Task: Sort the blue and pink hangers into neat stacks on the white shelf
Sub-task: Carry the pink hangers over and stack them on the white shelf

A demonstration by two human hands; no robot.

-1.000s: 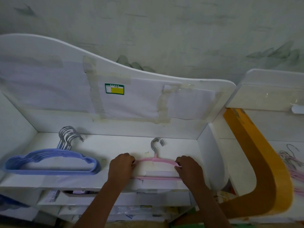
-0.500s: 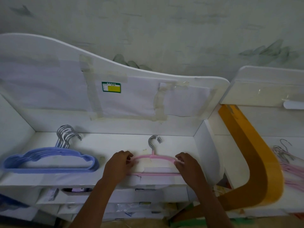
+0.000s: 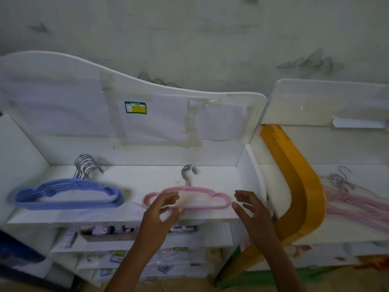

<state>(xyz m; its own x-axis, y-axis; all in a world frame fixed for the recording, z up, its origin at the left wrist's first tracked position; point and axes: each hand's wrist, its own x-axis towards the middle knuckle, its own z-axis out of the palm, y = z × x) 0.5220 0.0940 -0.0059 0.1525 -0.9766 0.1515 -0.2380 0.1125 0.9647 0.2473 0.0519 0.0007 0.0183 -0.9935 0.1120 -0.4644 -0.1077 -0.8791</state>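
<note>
A stack of blue hangers (image 3: pixel 67 194) lies flat on the left of the white shelf (image 3: pixel 147 175), metal hooks pointing to the back. A small stack of pink hangers (image 3: pixel 202 190) lies to its right, hooks also at the back. My left hand (image 3: pixel 162 209) hovers over the pink stack's left end, fingers spread and loose, gripping nothing. My right hand (image 3: pixel 250 209) floats just off the stack's right end, fingers relaxed and empty.
A loose pile of pink hangers (image 3: pixel 355 203) lies on the neighbouring surface at the right. A curved orange panel (image 3: pixel 299 182) stands between the two units. Lower shelves (image 3: pixel 134 237) under the white shelf hold small packets. The shelf's right wall (image 3: pixel 250 171) is close to my right hand.
Both hands have let go of the pink stack's ends and drawn back toward me. The pink hangers stay flat on the shelf.
</note>
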